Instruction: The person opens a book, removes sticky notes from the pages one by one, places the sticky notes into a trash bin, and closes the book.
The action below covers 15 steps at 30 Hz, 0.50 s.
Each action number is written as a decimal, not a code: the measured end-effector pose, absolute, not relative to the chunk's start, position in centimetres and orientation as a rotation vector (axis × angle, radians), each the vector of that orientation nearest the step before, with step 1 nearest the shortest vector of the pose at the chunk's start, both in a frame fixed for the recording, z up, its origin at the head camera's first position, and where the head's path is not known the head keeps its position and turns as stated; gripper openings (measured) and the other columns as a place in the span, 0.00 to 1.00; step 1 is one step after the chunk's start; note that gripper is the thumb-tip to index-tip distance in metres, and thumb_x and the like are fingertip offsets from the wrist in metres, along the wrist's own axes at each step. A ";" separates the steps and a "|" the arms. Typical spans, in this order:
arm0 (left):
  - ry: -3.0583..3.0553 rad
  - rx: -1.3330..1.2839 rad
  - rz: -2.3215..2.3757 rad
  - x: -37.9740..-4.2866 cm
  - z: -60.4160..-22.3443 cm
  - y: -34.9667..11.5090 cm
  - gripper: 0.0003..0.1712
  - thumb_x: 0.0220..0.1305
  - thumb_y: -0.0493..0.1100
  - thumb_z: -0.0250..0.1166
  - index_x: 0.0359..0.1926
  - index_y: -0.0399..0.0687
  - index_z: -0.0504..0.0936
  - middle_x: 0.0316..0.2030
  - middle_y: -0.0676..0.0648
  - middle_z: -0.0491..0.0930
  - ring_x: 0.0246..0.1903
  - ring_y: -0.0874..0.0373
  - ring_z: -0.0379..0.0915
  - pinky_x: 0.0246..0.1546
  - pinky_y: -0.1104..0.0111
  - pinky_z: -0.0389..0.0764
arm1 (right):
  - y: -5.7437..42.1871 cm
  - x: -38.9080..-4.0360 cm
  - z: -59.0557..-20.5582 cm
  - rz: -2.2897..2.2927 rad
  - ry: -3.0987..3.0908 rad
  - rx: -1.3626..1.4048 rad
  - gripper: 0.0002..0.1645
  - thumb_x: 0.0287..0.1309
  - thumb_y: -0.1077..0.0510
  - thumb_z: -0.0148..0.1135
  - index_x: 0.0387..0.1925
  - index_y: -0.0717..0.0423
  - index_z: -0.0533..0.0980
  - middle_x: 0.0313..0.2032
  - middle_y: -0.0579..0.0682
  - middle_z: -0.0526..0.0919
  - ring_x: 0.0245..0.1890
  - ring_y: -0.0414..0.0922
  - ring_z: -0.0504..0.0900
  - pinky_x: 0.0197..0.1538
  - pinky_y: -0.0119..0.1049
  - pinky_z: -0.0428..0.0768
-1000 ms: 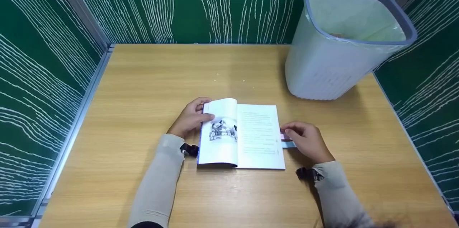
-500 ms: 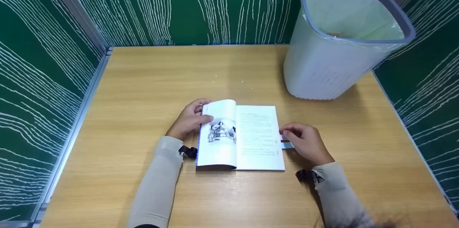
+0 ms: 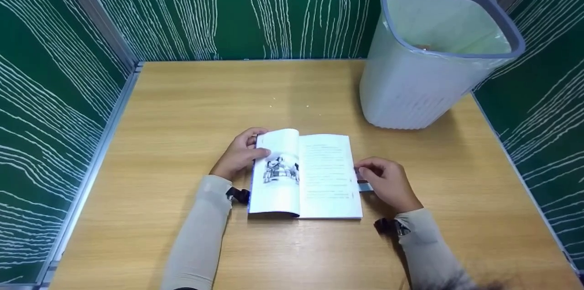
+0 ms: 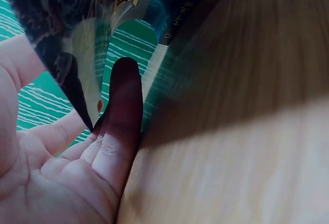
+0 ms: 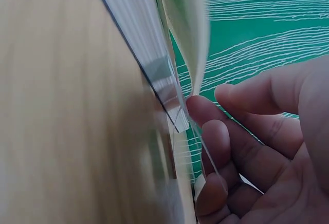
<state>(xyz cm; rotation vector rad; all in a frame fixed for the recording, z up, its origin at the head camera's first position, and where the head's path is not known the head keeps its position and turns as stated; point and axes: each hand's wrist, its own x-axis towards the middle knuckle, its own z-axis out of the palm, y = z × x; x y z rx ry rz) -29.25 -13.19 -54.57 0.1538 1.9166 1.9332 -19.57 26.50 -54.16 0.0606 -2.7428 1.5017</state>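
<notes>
An open book (image 3: 325,176) lies on the table, a black-and-white picture on its left page and lines of text on its right. My left hand (image 3: 238,157) holds the raised left side, thumb on the page. In the left wrist view, the dark cover (image 4: 51,23) hangs between the thumb and the fingers. My right hand (image 3: 388,181) is at the right edge of the book, over a thin blue-ended strip (image 3: 366,187) that sticks out there. In the right wrist view, its fingers curl by a clear strip (image 5: 208,152) and a bowed page (image 5: 198,39); whether they pinch either, I cannot tell.
A white bin (image 3: 406,89) with a grey-blue rim and a pale liner stands at the back right of the table (image 3: 205,94). Several tiny white specks lie beyond the book. Green panels (image 3: 237,12) with white lines enclose the back and sides.
The right hand has shifted slightly over the strip, and less of its pink part shows. The right page's top edge now bows up a little. The left hand keeps its hold.
</notes>
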 end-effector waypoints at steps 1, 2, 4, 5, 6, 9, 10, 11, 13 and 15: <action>1.917 0.153 1.934 -29.2 -54.6 -13.2 0.36 0.61 0.35 0.73 0.69 0.51 0.71 0.57 0.39 0.81 0.52 0.46 0.84 0.51 0.59 0.87 | 26.5 -19.6 -54.2 1.497 -2.745 0.063 0.09 0.69 0.59 0.63 0.43 0.47 0.87 0.40 0.47 0.89 0.36 0.46 0.82 0.38 0.31 0.82; 1.916 0.153 1.935 -29.2 -54.7 -13.2 0.36 0.61 0.35 0.73 0.69 0.51 0.71 0.58 0.39 0.81 0.52 0.46 0.84 0.51 0.58 0.87 | 26.4 -19.5 -54.3 1.492 -2.749 0.058 0.09 0.69 0.59 0.63 0.43 0.47 0.87 0.40 0.47 0.89 0.37 0.46 0.82 0.38 0.31 0.82; 1.912 0.145 1.934 -29.2 -54.8 -13.2 0.36 0.62 0.35 0.73 0.69 0.51 0.71 0.58 0.39 0.81 0.51 0.46 0.84 0.50 0.58 0.87 | 26.3 -19.5 -54.4 1.475 -2.761 0.041 0.08 0.69 0.58 0.63 0.43 0.46 0.87 0.40 0.46 0.89 0.37 0.46 0.82 0.38 0.31 0.82; 1.910 0.142 1.932 -29.1 -54.8 -13.2 0.36 0.62 0.35 0.73 0.69 0.51 0.71 0.57 0.39 0.81 0.51 0.46 0.84 0.50 0.57 0.87 | 26.2 -19.4 -54.4 1.463 -2.771 0.041 0.08 0.69 0.58 0.63 0.43 0.47 0.87 0.40 0.46 0.88 0.37 0.46 0.82 0.38 0.31 0.82; 1.910 0.138 1.928 -29.1 -54.8 -13.3 0.36 0.62 0.35 0.73 0.69 0.51 0.71 0.57 0.39 0.81 0.51 0.46 0.85 0.50 0.57 0.88 | 26.1 -19.4 -54.4 1.447 -2.779 0.048 0.09 0.69 0.59 0.62 0.43 0.47 0.87 0.39 0.47 0.88 0.37 0.46 0.81 0.38 0.31 0.81; 1.923 0.130 1.913 -29.1 -54.8 -13.3 0.36 0.62 0.35 0.73 0.69 0.52 0.71 0.57 0.40 0.81 0.51 0.46 0.84 0.50 0.58 0.88 | 26.0 -19.3 -54.3 1.401 -2.799 0.045 0.09 0.69 0.58 0.62 0.43 0.46 0.87 0.39 0.46 0.88 0.35 0.46 0.81 0.36 0.31 0.81; 1.932 0.130 1.911 -29.1 -54.7 -13.2 0.36 0.62 0.35 0.73 0.69 0.52 0.71 0.57 0.40 0.81 0.51 0.46 0.84 0.50 0.58 0.87 | 26.0 -19.3 -54.3 1.386 -2.802 0.052 0.09 0.69 0.58 0.62 0.43 0.46 0.87 0.38 0.46 0.88 0.34 0.46 0.81 0.35 0.31 0.81; 1.939 0.132 1.908 -29.2 -54.7 -13.2 0.36 0.61 0.35 0.73 0.69 0.52 0.71 0.57 0.40 0.81 0.52 0.46 0.84 0.50 0.58 0.87 | 25.9 -19.3 -54.2 1.366 -2.804 0.065 0.09 0.69 0.58 0.62 0.43 0.46 0.87 0.38 0.45 0.88 0.34 0.45 0.80 0.35 0.32 0.80; 1.947 0.130 1.906 -29.3 -54.6 -13.2 0.36 0.61 0.35 0.73 0.69 0.52 0.71 0.58 0.40 0.81 0.52 0.47 0.84 0.50 0.59 0.87 | 25.9 -19.3 -53.9 1.332 -2.807 0.076 0.09 0.68 0.57 0.63 0.42 0.46 0.87 0.37 0.44 0.87 0.33 0.45 0.80 0.34 0.32 0.80; 1.947 0.131 1.910 -29.4 -54.4 -13.1 0.37 0.61 0.34 0.73 0.70 0.51 0.71 0.58 0.39 0.80 0.52 0.47 0.83 0.50 0.59 0.88 | 25.8 -19.3 -53.7 1.300 -2.808 0.099 0.08 0.67 0.57 0.63 0.42 0.46 0.87 0.37 0.44 0.87 0.32 0.44 0.80 0.33 0.32 0.80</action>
